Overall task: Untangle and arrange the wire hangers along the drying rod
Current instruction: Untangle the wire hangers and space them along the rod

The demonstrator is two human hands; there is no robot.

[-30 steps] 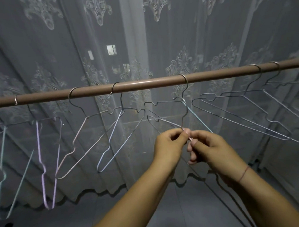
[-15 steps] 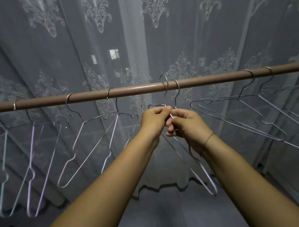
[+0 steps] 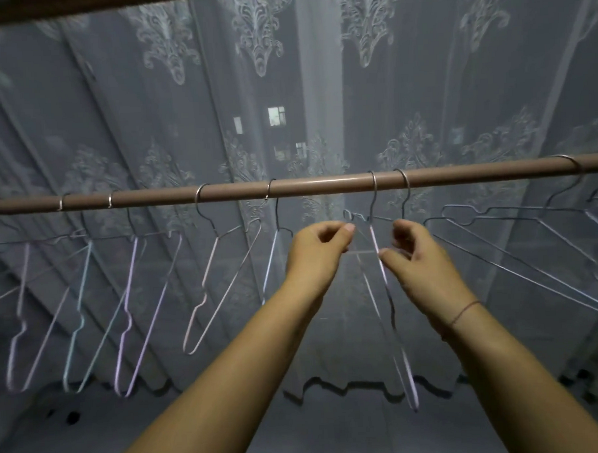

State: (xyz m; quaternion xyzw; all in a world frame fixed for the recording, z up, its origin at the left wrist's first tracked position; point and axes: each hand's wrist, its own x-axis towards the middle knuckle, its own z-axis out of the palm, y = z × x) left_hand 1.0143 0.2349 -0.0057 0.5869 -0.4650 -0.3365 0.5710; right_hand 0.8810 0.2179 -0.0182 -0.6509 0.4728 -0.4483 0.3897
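Forearms: both reach up from the bottom edge twd the rod; thin cord bracelet (image 3: pixel 464 312) on the R wrist.
L hand (image 3: pixel 321 247): fingers curled, thumb + forefinger tips meet right at the shoulder of a grey wire. Too thin and blurred there, so can't tell if the wire is betw them.
R hand (image 3: pixel 420 260): fingers loosely curled, thumb apart from them. Thumb tip just touches the lilac wire (image 3: pixel 386 284); no grip on it seen.
Middle hangers (image 3: pixel 374 193): 2 hooks side by side over the rod, just above and betw the hands. Bodies hang close together, seen nearly edge-on, and run down betw the forearms.
Rod (image 3: pixel 323 185): brown, runs across the whole view at hand height, slightly higher on the R.
Hangers on L: spaced apart on the rod, all slanting the same way. Far L to centre: lilac (image 3: pixel 20 324), pale blue (image 3: pixel 78 326), lilac again (image 3: pixel 127 323), pink (image 3: pixel 205 299), then a blue one (image 3: pixel 271 261) partly behind the L hand.
Hangers on R (image 3: pixel 496 214): grey wire, overlapping; can't tell how many.
Floor (image 3: pixel 334 437): grey, below the curtain hem.
Curtain (image 3: pixel 155 95): sheer, embroidered motifs, hangs behind the rod.
Beyond curtain: lit windows (image 3: pixel 276 116) of another bldg.
Top edge: a 2nd dark bar (image 3: pixel 75 6), upper L.
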